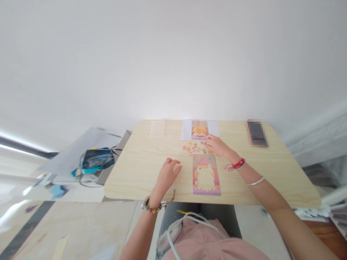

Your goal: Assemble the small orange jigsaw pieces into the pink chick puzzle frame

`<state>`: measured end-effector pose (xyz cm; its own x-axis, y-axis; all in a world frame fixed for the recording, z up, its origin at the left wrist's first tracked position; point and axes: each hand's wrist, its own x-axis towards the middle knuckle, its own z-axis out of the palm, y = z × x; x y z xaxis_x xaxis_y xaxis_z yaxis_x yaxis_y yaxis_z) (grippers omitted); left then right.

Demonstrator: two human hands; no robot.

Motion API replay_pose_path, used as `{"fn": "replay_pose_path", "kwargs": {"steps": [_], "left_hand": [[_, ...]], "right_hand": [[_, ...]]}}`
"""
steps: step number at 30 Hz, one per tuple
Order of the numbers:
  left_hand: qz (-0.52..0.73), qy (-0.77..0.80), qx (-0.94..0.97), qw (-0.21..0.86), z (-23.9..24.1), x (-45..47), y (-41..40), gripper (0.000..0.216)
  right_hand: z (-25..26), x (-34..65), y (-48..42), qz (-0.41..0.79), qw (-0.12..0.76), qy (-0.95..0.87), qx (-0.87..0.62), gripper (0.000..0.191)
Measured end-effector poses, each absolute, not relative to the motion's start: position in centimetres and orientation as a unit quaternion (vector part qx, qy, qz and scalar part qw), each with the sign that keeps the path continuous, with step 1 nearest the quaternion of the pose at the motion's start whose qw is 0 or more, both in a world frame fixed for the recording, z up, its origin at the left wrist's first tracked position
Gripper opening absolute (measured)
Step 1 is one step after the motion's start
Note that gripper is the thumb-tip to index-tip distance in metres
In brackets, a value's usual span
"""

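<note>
A partly assembled jigsaw puzzle (198, 192) lies near the table's front edge. Its pink and purple border is joined, with a large gap in the middle. Loose puzzle pieces (194, 148) are scattered just behind it. Over the right side of these pieces, my right hand (217, 145) reaches in with its fingertips pinched together, apparently on a puzzle piece; the tips are small in view. My left hand (167, 174) rests on the table left of the puzzle, fingers loosely bent and thumb apart, holding nothing. Behind the pieces is a reference picture (200, 130) of a yellow character.
The reference picture lies on a white sheet (186, 130) by the wall. A clear flat sheet (157, 129) sits at the back left of the wooden table (244, 180). A blurred dark phone-like object (257, 133) is back right. Left of the table stands a box with bags (98, 159).
</note>
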<state>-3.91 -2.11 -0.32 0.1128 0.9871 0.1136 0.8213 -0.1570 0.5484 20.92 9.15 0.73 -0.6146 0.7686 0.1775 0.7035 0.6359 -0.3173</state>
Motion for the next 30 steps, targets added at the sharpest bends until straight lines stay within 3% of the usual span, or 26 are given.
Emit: {"fn": "replay_pose_path", "kwargs": {"steps": [8,20,27,30], "left_hand": [[0.229,0.624,0.722,0.193,-0.4,-4.0,-2.2,0.019],[0.227,0.623,0.722,0.198,-0.4,-3.9,-2.3,0.019],[0.236,0.609,0.735,0.184,-0.4,-3.4,-2.3,0.018],[0.236,0.596,0.745,0.184,-0.3,-2.5,-2.3,0.017]], "right_hand": [[0.2,16.6,10.6,0.109,0.145,-0.907,-0.381,0.013],[-0.5,14.6,12.5,0.081,0.064,-0.910,-0.401,0.012],[1.7,17.5,9.4,0.076,0.132,-0.929,-0.336,0.011],[2.3,19.9,6.5,0.067,0.118,-0.931,-0.340,0.013]]}}
